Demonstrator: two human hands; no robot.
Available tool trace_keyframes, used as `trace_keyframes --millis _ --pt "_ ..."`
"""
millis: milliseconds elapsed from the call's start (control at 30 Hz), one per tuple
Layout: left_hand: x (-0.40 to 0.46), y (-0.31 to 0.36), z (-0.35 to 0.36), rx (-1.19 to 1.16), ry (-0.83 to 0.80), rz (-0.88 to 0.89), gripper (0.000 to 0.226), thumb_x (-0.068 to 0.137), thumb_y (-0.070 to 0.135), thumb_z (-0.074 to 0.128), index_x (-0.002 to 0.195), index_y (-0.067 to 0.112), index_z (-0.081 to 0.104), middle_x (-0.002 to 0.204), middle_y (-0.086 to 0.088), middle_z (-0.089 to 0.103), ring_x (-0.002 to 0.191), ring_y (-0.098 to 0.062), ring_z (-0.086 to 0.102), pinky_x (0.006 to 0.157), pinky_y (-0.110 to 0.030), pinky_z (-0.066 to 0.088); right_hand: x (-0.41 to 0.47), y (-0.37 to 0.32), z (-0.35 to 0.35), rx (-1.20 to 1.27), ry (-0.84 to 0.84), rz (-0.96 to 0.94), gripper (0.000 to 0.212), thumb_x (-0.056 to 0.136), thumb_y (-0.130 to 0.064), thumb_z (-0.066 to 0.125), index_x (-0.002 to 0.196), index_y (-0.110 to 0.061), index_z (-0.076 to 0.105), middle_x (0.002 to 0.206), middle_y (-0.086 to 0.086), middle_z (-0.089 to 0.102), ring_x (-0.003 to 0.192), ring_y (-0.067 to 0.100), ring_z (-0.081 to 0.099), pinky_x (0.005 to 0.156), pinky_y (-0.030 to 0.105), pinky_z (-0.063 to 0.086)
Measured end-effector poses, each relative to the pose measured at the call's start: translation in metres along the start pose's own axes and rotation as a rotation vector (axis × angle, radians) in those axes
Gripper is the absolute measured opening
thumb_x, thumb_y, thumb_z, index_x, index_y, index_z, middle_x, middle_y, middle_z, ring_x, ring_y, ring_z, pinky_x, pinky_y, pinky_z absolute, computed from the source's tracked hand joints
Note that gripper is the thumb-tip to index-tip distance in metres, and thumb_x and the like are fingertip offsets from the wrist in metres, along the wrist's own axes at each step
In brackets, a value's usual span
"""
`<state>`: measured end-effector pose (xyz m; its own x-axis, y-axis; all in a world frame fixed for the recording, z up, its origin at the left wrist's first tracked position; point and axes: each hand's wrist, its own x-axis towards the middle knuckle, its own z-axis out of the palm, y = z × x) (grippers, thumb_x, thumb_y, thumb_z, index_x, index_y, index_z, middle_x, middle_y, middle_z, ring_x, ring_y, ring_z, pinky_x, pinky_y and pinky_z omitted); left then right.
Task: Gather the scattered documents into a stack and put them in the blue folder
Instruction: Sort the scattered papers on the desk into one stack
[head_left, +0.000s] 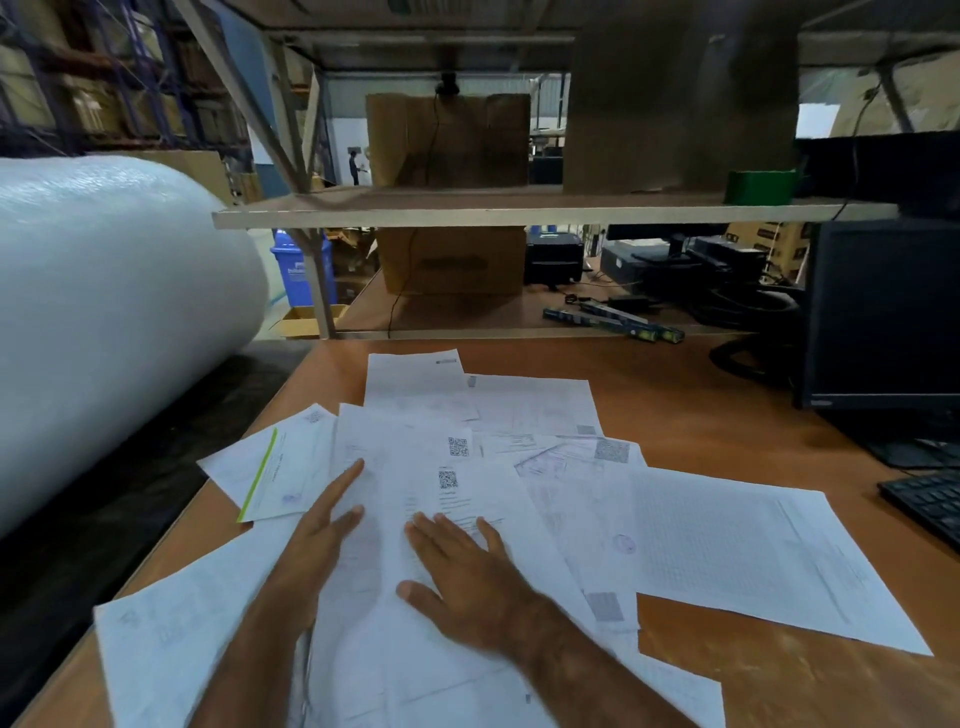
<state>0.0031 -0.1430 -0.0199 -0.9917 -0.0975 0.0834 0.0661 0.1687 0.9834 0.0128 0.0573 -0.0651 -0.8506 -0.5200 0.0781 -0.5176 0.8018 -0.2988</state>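
From the head camera, we are looking down at a wooden desk (727, 431) where white papers (545, 410) are lying spread in a loose, overlapping fan, none squared into a stack. Several are showing QR codes and faint stamps; one sheet (265, 473) at the left is carrying a green stripe along its edge, and a gridded page (743, 551) is lying apart toward the right.

We are resting our left hand (317, 540) flat on the middle sheets, fingers straight and released. Our right hand (462, 566) is lying beside it, fingers straight and spread, pressing the papers and gripping nothing.

As for containers, cardboard boxes (449, 140) are sitting on the shelf (519, 214) and under it; we cannot tell their contents. A blue bin (298, 270) is standing behind. A bubble-wrap roll (104, 312) is filling the left, a monitor (883, 322) and keyboard (930, 504) the right.
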Motion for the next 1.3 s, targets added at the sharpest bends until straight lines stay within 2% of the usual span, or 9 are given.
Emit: trace_keyframes --millis 133,233,400,633,800,867,967,1133,1300 --pt "-0.002 -0.011 -0.002 0.064 0.078 0.094 0.048 0.105 0.040 0.042 0.152 0.045 0.035 0.159 0.034 0.014 0.148 0.007 0.011 0.127 -0.035 0.009 0.035 -0.003 -0.005 0.069 0.123 0.040 0.089 0.089 -0.071 -0.008 0.164 -0.026 0.011 0.171 -0.013 0.002 0.157 0.007 0.000 0.124 0.047 0.000" --pt "0.005 -0.025 -0.007 0.165 0.083 0.116 0.059 0.100 0.051 0.045 0.154 0.054 0.021 0.160 0.040 0.003 0.150 0.009 0.002 0.125 -0.035 0.004 0.063 0.000 -0.008 0.061 0.159 0.057 0.064 0.106 -0.052 0.013 0.164 -0.025 0.011 0.171 -0.011 0.003 0.157 0.007 0.002 0.125 0.048 0.008" --pt "0.006 -0.029 -0.009 0.107 0.026 0.115 0.077 0.096 0.037 0.068 0.153 0.053 0.020 0.136 0.061 0.013 0.143 0.004 0.014 0.120 -0.034 0.019 0.087 -0.008 -0.014 0.135 0.164 -0.069 0.061 0.110 -0.040 0.029 0.164 -0.024 0.007 0.171 -0.009 0.003 0.157 0.011 0.000 0.125 0.042 0.006" --pt "-0.001 -0.024 -0.013 -0.202 0.007 0.016 0.055 0.095 -0.009 0.048 0.124 0.032 0.068 0.136 0.015 0.062 0.131 -0.018 0.054 0.115 -0.049 0.042 0.052 0.057 -0.042 0.314 0.304 0.371 0.065 0.098 -0.043 0.058 0.157 -0.038 0.030 0.168 0.008 0.021 0.152 0.027 0.024 0.122 0.042 0.028" --pt "-0.002 -0.025 -0.012 -0.344 -0.004 0.035 0.049 0.089 -0.007 0.043 0.124 0.013 0.070 0.140 0.001 0.063 0.133 -0.028 0.055 0.113 -0.059 0.040 0.016 0.059 -0.060 0.860 0.148 0.183 0.053 0.096 -0.032 0.070 0.145 -0.044 0.051 0.147 -0.031 0.049 0.138 -0.006 0.043 0.114 0.022 0.039" --pt "-0.004 -0.017 -0.009 -0.293 0.012 0.077 0.044 0.095 -0.003 0.044 0.127 0.013 0.069 0.135 0.010 0.066 0.131 -0.014 0.057 0.115 -0.048 0.038 0.009 0.049 -0.062 0.975 0.126 0.126 0.050 0.096 -0.018 0.071 0.140 -0.038 0.059 0.140 -0.033 0.055 0.132 -0.011 0.046 0.104 0.009 0.041" --pt "-0.005 -0.008 -0.014 -0.108 -0.052 0.142 0.040 0.097 0.001 0.057 0.129 0.022 0.068 0.126 0.029 0.064 0.124 0.006 0.053 0.108 -0.028 0.037 0.006 0.041 -0.056 0.926 0.152 0.069 0.060 0.091 -0.006 0.072 0.143 -0.033 0.058 0.146 -0.025 0.053 0.136 -0.010 0.044 0.113 0.014 0.034" --pt "-0.004 -0.017 -0.028 -0.112 -0.151 0.044 0.049 0.089 -0.005 0.067 0.123 0.029 0.074 0.140 0.012 0.062 0.132 -0.022 0.055 0.111 -0.049 0.046 -0.003 0.048 -0.050 0.705 0.145 0.062 0.075 0.085 -0.026 0.082 0.150 -0.040 0.047 0.153 -0.015 0.047 0.139 -0.002 0.042 0.118 0.025 0.035" --pt "-0.008 -0.013 -0.032 -0.190 -0.116 -0.007 0.049 0.087 -0.012 0.064 0.117 0.025 0.078 0.137 0.006 0.065 0.126 -0.026 0.060 0.099 -0.044 0.053 -0.020 0.101 -0.071 0.262 0.096 0.211 0.088 0.083 -0.054 0.078 0.157 -0.033 0.033 0.165 -0.002 0.029 0.151 0.016 0.026 0.126 0.042 0.023"
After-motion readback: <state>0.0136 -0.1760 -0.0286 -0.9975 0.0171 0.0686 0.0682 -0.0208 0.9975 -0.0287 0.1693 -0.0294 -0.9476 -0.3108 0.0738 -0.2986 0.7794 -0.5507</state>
